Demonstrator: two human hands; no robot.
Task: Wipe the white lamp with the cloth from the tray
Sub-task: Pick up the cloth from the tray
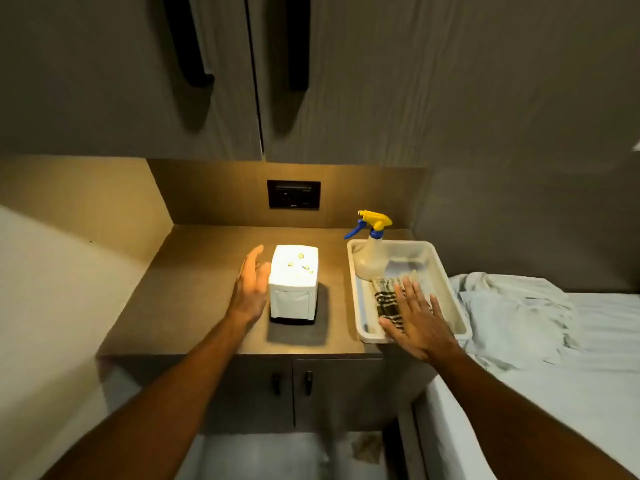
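Note:
The white lamp [293, 282], a small lit box, stands in the middle of a brown counter. My left hand [250, 287] is open just beside its left face, fingers apart, holding nothing. To the right sits a white tray [446, 282] with a black-and-white checked cloth [386, 297] lying in it. My right hand [417, 322] hovers flat over the cloth with fingers spread; I cannot tell whether it touches the fabric, and it covers the cloth's right part.
A spray bottle [372, 251] with a yellow and blue trigger stands in the tray's far end. A black wall socket panel [293, 194] is behind the lamp. Cupboards hang overhead. A bed with crumpled white sheets [519, 317] lies to the right.

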